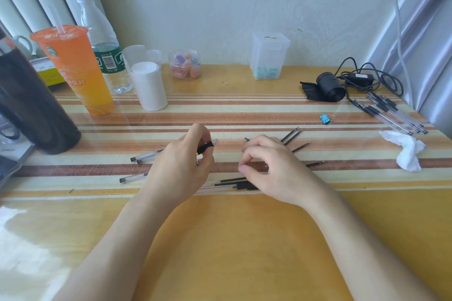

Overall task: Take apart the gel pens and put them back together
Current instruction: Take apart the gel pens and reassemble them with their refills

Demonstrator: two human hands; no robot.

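Two bare forearms reach up from the bottom edge over a yellow surface (234, 239) with a band of orange, brown and cream stripes across the middle of the frame.

The left hand (181, 161), just left of centre, has its fingers curled round a gel pen barrel (206, 147). The barrel's black grip and clear tip stick out toward the upper right.

The right hand (271, 168), just right of centre, is curled with thumb and forefinger nearly touching. Whether it pinches anything cannot be told.

Below and between the hands lie a few clear pens with black parts (232, 184), partly hidden under the right hand. Three clear barrels (144, 156) lie left of the left hand. Thin dark refills (291, 135) fan out to the right of the right hand.

Farther right are a crumpled white tissue (406, 151) and a small blue binder clip (325, 118). A bundle of whole pens (396, 115) lies near the right edge.

Along the wall, from right to left, stand or lie:
- a tangled black cable (367, 77)
- a black roll (330, 87)
- a clear plastic box (269, 58)
- a small jar of coloured pieces (184, 65)
- a white roll (149, 85)
- a water bottle (102, 39)
- an orange drink cup (73, 68) with a straw
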